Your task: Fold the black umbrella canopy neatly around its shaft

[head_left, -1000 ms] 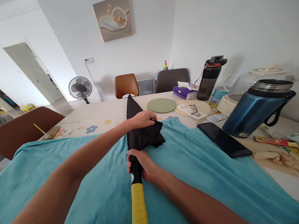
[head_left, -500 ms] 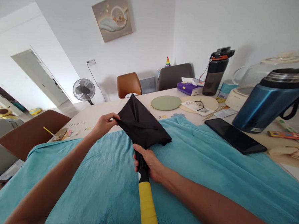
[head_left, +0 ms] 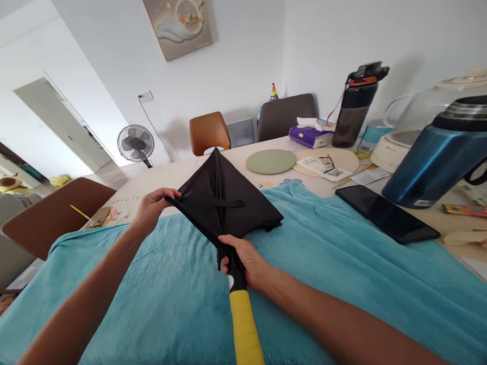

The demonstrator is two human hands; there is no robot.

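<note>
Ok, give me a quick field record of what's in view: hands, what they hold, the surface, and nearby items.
umbrella: black, canopy partly spread, yellow handle nearest the camera
left hand: pinches the canopy's left edge
right hand: closed round the shaft just above the yellow handle
surface: teal towel laid over the table
right side: black phone, blue jug
far end: green round mat, glasses

umbrella [head_left: 226, 203] on towel [head_left: 324, 274] | phone [head_left: 386, 214] right of umbrella | jug [head_left: 436, 154] behind phone
</note>
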